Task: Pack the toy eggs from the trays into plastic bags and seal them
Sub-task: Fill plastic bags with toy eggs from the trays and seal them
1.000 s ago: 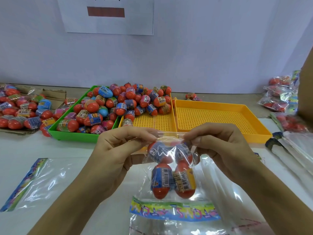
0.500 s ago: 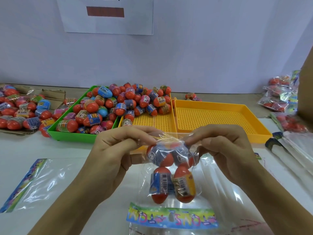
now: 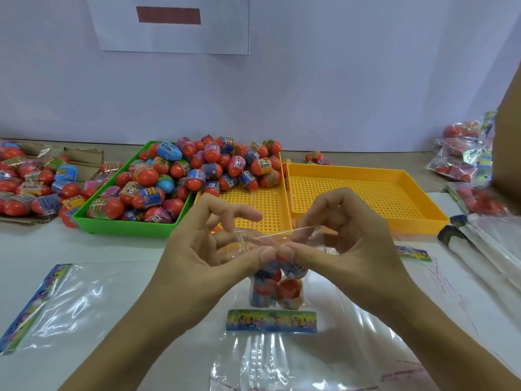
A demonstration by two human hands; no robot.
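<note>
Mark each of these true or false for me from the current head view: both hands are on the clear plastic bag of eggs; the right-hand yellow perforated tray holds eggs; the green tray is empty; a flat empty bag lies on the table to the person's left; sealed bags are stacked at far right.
1. Both the left hand and right hand pinch the top of the clear plastic bag holding orange toy eggs. True.
2. The right-hand yellow perforated tray holds eggs. False: it shows none.
3. The green plastic tray is empty. False: it is heaped with eggs.
4. A flat empty clear bag with a colourful header strip lies on the white table to the left. True.
5. Packed bags of eggs lie at far right. True.
</note>
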